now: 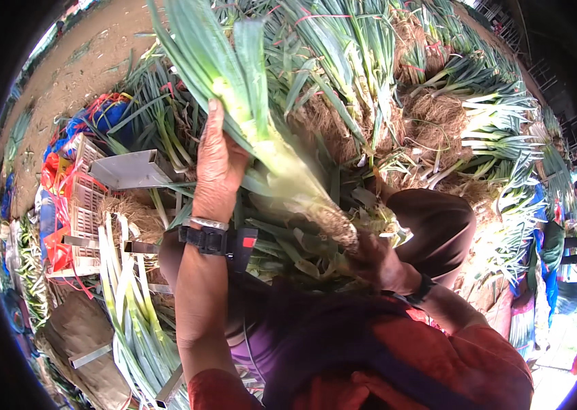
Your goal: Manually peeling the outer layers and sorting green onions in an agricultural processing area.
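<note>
A large leek (271, 154) lies slantwise in front of me, green leaves to the upper left and brown root end to the lower right. My left hand (221, 160) is closed round it where the leaves meet the pale stalk. My right hand (378, 263) is at the root end with its fingers curled. Shade hides the fingertips, and I cannot make out what is in them. Just above that hand are pale, torn leaf pieces (381, 222). Part of the stalk is smeared by motion. Loose green leaves (288, 249) lie in a heap below the leek, between my knees.
Bundles of leeks (343, 61) with tangled roots (435, 126) are piled ahead and to the right. At left stand a plastic crate (87, 205), a metal channel piece (131, 169) and a row of pale-stalked leeks (131, 301). Brown paper (83, 342) lies at lower left.
</note>
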`<state>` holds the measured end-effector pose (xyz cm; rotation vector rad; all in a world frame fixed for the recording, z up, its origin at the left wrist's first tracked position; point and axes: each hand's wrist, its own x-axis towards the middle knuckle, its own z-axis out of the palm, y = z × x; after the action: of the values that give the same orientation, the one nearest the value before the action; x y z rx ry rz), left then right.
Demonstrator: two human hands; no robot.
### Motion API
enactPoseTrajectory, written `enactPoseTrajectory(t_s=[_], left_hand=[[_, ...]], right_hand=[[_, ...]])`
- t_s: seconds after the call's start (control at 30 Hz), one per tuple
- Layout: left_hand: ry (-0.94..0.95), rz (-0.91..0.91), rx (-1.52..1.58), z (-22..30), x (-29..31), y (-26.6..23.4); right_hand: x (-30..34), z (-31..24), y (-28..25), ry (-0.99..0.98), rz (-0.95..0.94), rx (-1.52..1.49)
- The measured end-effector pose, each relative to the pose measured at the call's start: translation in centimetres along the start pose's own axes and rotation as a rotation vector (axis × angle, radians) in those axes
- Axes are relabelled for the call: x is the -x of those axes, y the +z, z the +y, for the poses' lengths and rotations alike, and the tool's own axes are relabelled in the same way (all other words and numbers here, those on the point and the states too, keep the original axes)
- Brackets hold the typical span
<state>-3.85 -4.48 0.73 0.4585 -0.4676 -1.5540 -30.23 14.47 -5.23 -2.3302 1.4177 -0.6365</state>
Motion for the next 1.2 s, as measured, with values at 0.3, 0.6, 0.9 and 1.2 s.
enactPoseTrajectory(t_s=[0.3, 0.6, 0.9, 1.2], left_hand=[[0.22, 0.076, -0.004, 2.3, 0.6, -0.7], [0.121, 0.112, 0.023, 1.7, 1.0, 0.7], [0.36, 0.17, -0.704, -0.9, -2.5, -7.4], [-0.08, -0.355, -1.865, -11.5, 3.6, -9.2]], right_hand=[[-7.2, 0.7, 4.9, 0.19, -0.325, -0.704], [-8.8, -4.4, 5.8, 0.176, 0.033, -0.61], [-8.5, -2.9, 7.9, 0.014, 0.174, -0.331], [-9.1, -1.0, 3.9, 0.089, 0.235, -0.521]])
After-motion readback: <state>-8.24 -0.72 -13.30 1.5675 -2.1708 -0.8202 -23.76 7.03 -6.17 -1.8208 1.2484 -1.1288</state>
